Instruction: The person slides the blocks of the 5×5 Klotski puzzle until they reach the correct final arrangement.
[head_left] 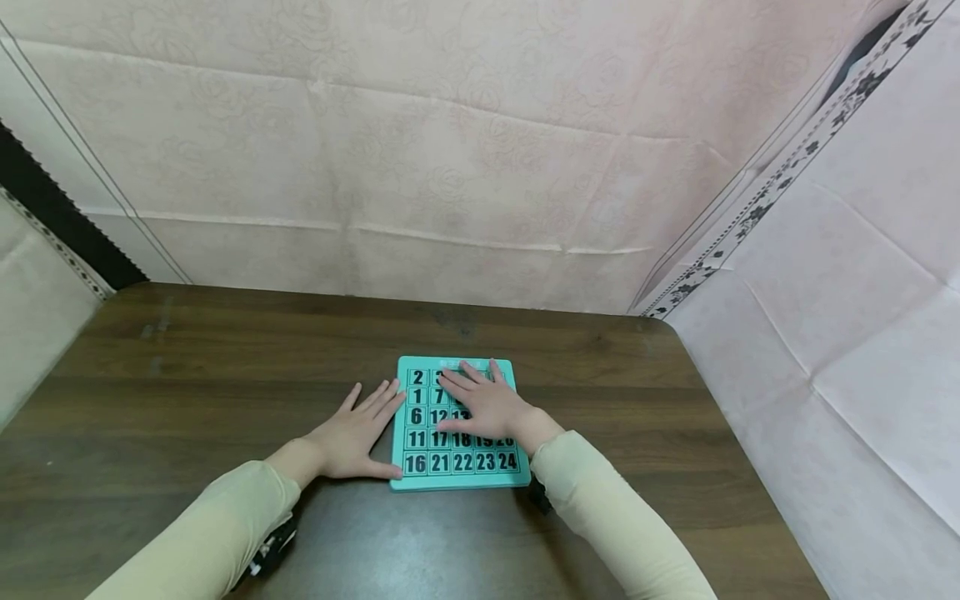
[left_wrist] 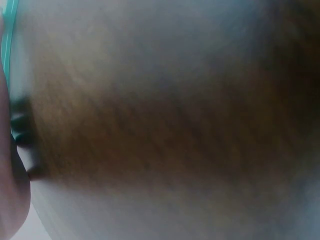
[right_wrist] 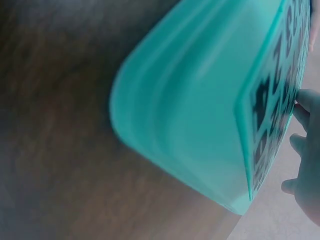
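A turquoise number sliding puzzle lies flat on the table, with rows of black-numbered tiles inside a raised frame. Beside its left edge is my left hand, fingers straight and spread, fingertips and thumb at the frame. My right hand spreads over the tiles, hiding several in the upper right and middle; its thumb lies across the middle rows. In the right wrist view the puzzle's corner looms close, with the right fingers at the tile face. Only a sliver of the left hand shows in the left wrist view.
The brown wood-grain table extends on both sides of the puzzle. Pale patterned cloth hangs behind its far edge, and a white cloth hangs along the right. Dark wrist devices sit under the sleeves.
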